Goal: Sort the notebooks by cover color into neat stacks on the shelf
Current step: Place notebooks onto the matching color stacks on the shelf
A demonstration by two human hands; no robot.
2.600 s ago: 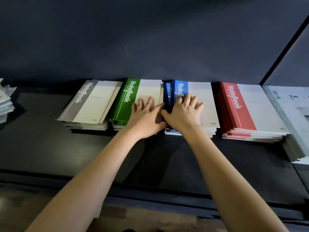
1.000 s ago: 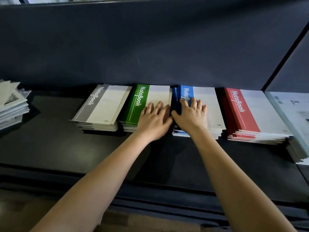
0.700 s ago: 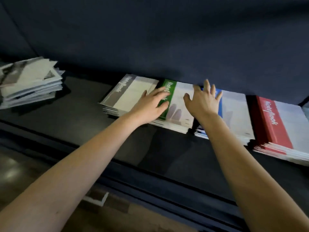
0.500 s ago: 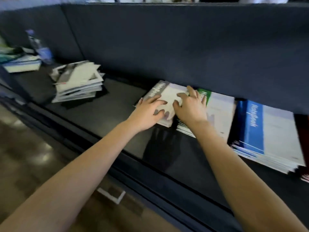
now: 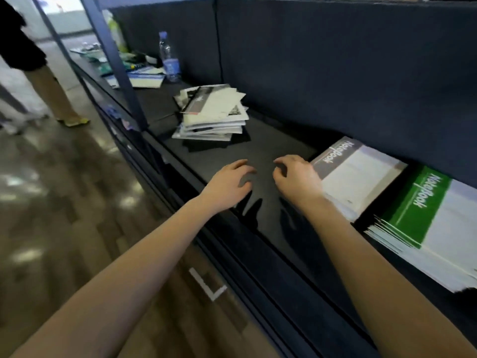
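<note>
Okay, I see left hand and right hand loosely curled over the shelf, holding nothing. Grey stack just beside right hand, green stack next along, messy pile farther left.

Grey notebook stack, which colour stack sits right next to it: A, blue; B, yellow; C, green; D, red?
C: the green stack lies directly beside the grey stack, and no other notebook stack is in view next to it.
</note>
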